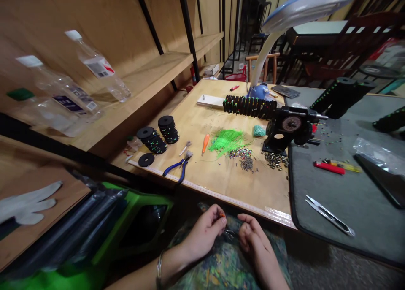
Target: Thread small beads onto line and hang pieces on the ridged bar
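Observation:
Over my lap, my left hand [205, 231] pinches a small orange piece [222, 215] between thumb and fingertips; its kind is too small to tell. Some thin shiny strands [230, 233] show just beside those fingertips. To the right, apart from it, my right hand [255, 241] has its thumb against curled fingers while the index finger points toward the left hand. Whatever it may grip is hidden. Beyond both hands, on the wooden table [215, 176], lie bright green strands [228, 140], colored beads [240, 153], grey beads [247, 163] and blue-handled pliers [179, 167].
Wound black foam spools [152, 140] stand at the table's left. A clamp-like winding device [286, 125] carries a wrapped black roll [249, 106], under a lamp [310, 11]. Thread snips [330, 216] and a red cutter [329, 167] lie on the grey mat [316, 193]. Bottles [98, 66] line the shelf.

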Tool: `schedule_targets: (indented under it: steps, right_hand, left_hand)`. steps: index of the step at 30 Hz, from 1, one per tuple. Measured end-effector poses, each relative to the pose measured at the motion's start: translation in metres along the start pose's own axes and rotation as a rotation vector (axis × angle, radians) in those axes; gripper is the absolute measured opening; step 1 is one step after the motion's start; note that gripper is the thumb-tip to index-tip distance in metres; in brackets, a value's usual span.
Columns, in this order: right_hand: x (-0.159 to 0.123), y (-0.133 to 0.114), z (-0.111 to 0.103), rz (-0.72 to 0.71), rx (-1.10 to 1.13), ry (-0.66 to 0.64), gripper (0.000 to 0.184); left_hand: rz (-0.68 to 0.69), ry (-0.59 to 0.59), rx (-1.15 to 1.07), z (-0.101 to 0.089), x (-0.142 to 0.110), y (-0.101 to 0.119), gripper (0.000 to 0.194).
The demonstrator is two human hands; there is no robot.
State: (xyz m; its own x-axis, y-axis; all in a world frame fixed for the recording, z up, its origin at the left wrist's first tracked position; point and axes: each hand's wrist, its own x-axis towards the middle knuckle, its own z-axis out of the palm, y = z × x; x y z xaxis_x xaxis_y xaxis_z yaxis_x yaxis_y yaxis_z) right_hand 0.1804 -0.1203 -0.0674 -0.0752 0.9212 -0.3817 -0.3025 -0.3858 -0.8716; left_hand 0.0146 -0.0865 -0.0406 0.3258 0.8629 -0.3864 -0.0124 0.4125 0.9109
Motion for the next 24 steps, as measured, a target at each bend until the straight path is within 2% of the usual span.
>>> schedule_targets:
  steps: [3, 6, 10, 14, 20, 24]
  right_hand:
    - [-0.001, -0.002, 0.002, -0.015, -0.096, 0.003, 0.039]
    - [-0.002, -0.001, 0.002, -0.051, -0.204, 0.062, 0.042]
    - [-0.003, 0.004, 0.001, -0.152, -0.325, 0.135, 0.037]
    - [-0.004, 0.004, 0.005, -0.235, -0.430, 0.114, 0.031]
    - [-0.005, 0.000, 0.012, -0.267, -0.464, 0.084, 0.031]
    - [-0.004, -0.001, 0.015, -0.235, -0.424, 0.070, 0.033]
  left_hand:
    - [-0.015, -0.009, 0.001, 0.000, -0.001, 0.001, 0.029]
    - [-0.020, -0.017, 0.003, 0.000, -0.002, 0.003, 0.030]
    - [-0.043, -0.031, -0.031, 0.000, -0.001, 0.005, 0.032]
    - [-0.064, -0.037, -0.056, 0.001, 0.000, 0.003, 0.030]
    - [-0.159, -0.039, -0.119, 0.002, 0.001, 0.000, 0.030]
    - [-0.182, -0.048, -0.195, 0.002, 0.002, -0.003, 0.032]
